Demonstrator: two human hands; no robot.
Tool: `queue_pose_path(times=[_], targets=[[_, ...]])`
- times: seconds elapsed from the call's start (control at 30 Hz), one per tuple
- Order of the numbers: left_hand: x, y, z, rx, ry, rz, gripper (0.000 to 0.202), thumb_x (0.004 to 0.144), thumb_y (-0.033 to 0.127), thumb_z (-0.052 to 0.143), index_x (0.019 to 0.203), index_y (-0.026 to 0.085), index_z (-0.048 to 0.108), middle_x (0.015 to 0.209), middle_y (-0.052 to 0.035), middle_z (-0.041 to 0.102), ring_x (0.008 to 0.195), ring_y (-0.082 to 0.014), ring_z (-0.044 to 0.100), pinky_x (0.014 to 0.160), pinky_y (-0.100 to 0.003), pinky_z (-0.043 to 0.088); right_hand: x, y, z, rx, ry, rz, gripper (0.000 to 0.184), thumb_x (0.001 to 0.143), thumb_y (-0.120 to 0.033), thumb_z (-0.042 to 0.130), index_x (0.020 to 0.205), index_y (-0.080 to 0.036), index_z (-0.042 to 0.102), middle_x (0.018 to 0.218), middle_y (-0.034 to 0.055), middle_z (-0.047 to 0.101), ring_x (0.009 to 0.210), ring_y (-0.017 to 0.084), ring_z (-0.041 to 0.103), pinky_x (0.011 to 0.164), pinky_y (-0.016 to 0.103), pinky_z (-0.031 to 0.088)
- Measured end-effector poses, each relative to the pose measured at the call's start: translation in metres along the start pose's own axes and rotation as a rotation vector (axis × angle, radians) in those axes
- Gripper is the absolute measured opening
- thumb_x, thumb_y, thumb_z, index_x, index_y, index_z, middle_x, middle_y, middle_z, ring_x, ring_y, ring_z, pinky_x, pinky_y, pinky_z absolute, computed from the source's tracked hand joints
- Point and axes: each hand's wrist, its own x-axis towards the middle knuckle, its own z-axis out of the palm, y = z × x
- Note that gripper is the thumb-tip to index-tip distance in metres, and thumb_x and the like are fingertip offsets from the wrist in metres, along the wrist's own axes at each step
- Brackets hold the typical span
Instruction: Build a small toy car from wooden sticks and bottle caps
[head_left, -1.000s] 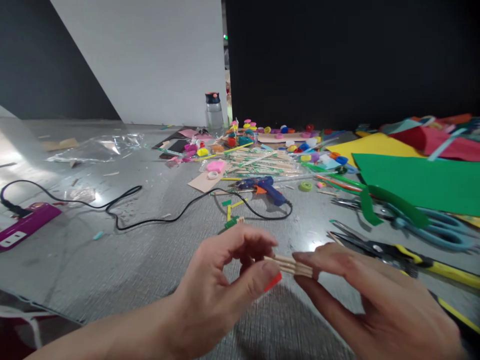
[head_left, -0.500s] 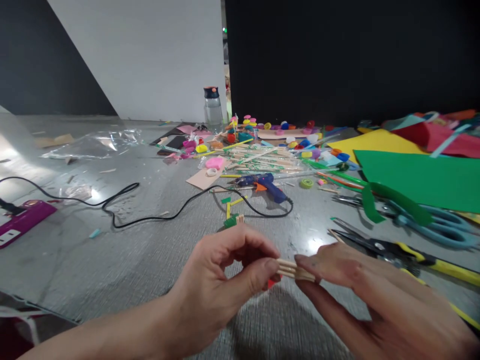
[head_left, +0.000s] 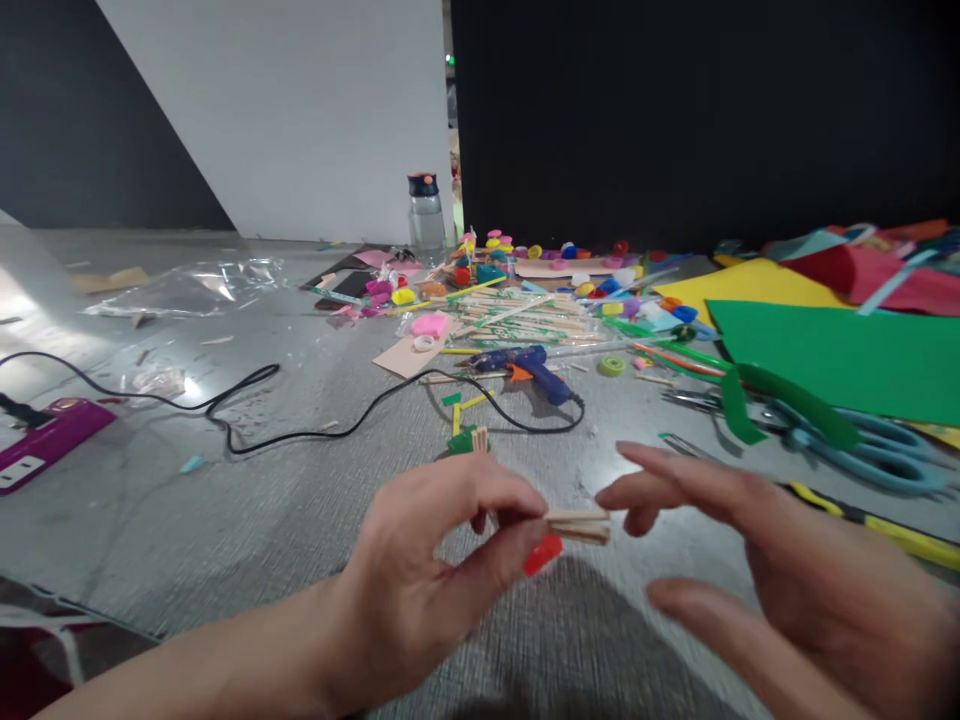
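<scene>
My left hand pinches a small bundle of short wooden sticks between thumb and fingers, low in the middle of the view. A small red piece shows just under the sticks at my thumb. My right hand hovers just right of the bundle with its fingers spread, holding nothing; one fingertip is close to the sticks' free end.
On the grey table lie a blue glue gun with a black cord, a purple power strip, scissors, a yellow-handled cutter, green foam sheet, a pile of sticks and bottle caps, and a water bottle.
My right hand has let go of the stick bundle and its fingers have spread apart. My left hand keeps the bundle, now slightly lifted.
</scene>
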Motion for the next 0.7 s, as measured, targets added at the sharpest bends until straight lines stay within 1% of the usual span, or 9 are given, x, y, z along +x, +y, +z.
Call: queue_pose_path(times=[0.07, 0.13, 0.2, 0.23, 0.33, 0.4, 0.47, 0.53, 0.7], targets=[[-0.001, -0.001, 0.0, 0.158, -0.103, 0.275, 0.01, 0.097, 0.012, 0.059, 0.101, 0.018, 0.066, 0.089, -0.0044, 0.076, 0.079, -0.0161, 0.072, 0.075, -0.026, 0.058, 0.0, 0.002, -0.004, 0.063, 0.055, 0.12, 0.034, 0.103, -0.042, 0.058, 0.135, -0.033, 0.06, 0.112, 0.0022, 0.074, 0.098, 0.02, 0.073, 0.076, 0.028, 0.061], [-0.003, -0.002, 0.005, 0.288, -0.151, 0.522, 0.019, 0.102, 0.014, 0.049, 0.099, 0.013, 0.068, 0.086, -0.007, 0.077, 0.078, -0.0183, 0.072, 0.072, -0.029, 0.059, 0.003, 0.003, -0.005, 0.1, 0.115, 0.195, 0.023, 0.102, -0.041, 0.06, 0.123, -0.034, 0.068, 0.104, -0.0013, 0.075, 0.089, 0.017, 0.073, 0.074, 0.025, 0.058], [-0.007, -0.005, 0.015, 0.369, -0.152, 0.67, 0.023, 0.102, 0.015, 0.047, 0.095, 0.013, 0.069, 0.083, -0.0047, 0.076, 0.076, -0.0173, 0.071, 0.066, -0.028, 0.058, 0.009, 0.001, -0.005, 0.117, 0.135, 0.221, 0.017, 0.101, -0.039, 0.062, 0.113, -0.032, 0.071, 0.097, -0.0038, 0.076, 0.079, 0.014, 0.073, 0.073, 0.024, 0.056], [-0.01, -0.006, 0.02, 0.401, -0.167, 0.705, 0.019, 0.1, 0.014, 0.051, 0.094, 0.014, 0.07, 0.083, -0.0038, 0.076, 0.076, -0.0172, 0.07, 0.064, -0.028, 0.057, 0.012, 0.0, -0.005, 0.118, 0.127, 0.222, 0.015, 0.101, -0.037, 0.063, 0.111, -0.031, 0.071, 0.095, -0.0044, 0.076, 0.077, 0.013, 0.072, 0.074, 0.024, 0.056], [-0.015, -0.009, 0.03, 0.476, -0.307, 0.762, 0.013, 0.094, 0.012, 0.058, 0.096, 0.015, 0.071, 0.088, -0.0046, 0.077, 0.077, -0.0197, 0.07, 0.062, -0.031, 0.055, 0.018, 0.0, -0.005, 0.074, 0.112, 0.177, 0.009, 0.1, -0.026, 0.064, 0.106, -0.026, 0.07, 0.093, -0.0046, 0.074, 0.079, 0.012, 0.071, 0.077, 0.023, 0.054], [-0.017, -0.011, 0.031, 0.512, -0.396, 0.752, 0.017, 0.096, 0.013, 0.054, 0.098, 0.014, 0.071, 0.092, -0.0068, 0.078, 0.078, -0.0218, 0.07, 0.063, -0.034, 0.056, 0.019, 0.0, -0.005, 0.018, 0.092, 0.117, 0.008, 0.099, -0.019, 0.064, 0.104, -0.022, 0.07, 0.091, -0.0036, 0.074, 0.078, 0.011, 0.069, 0.076, 0.021, 0.053], [-0.016, -0.012, 0.029, 0.537, -0.467, 0.722, 0.021, 0.099, 0.013, 0.049, 0.099, 0.013, 0.07, 0.097, -0.008, 0.078, 0.081, -0.0223, 0.07, 0.067, -0.035, 0.057, 0.018, 0.001, -0.006, -0.029, 0.062, 0.067, 0.007, 0.098, -0.017, 0.065, 0.103, -0.019, 0.07, 0.092, -0.0019, 0.074, 0.076, 0.01, 0.067, 0.073, 0.019, 0.051], [-0.014, -0.013, 0.026, 0.557, -0.498, 0.693, 0.021, 0.101, 0.014, 0.048, 0.099, 0.012, 0.069, 0.1, -0.0085, 0.077, 0.084, -0.0226, 0.071, 0.067, -0.036, 0.057, 0.018, 0.002, -0.007, -0.053, 0.044, 0.035, 0.007, 0.099, -0.018, 0.064, 0.103, -0.018, 0.071, 0.093, -0.0007, 0.075, 0.076, 0.01, 0.067, 0.072, 0.019, 0.05], [-0.014, -0.01, 0.022, 0.531, -0.497, 0.602, 0.013, 0.101, 0.017, 0.055, 0.099, 0.011, 0.066, 0.097, -0.0071, 0.075, 0.079, -0.0215, 0.069, 0.061, -0.034, 0.056, 0.018, 0.005, -0.014, -0.069, -0.032, -0.017, 0.01, 0.099, -0.017, 0.062, 0.096, -0.02, 0.07, 0.092, -0.0023, 0.074, 0.078, 0.013, 0.068, 0.072, 0.023, 0.05]])
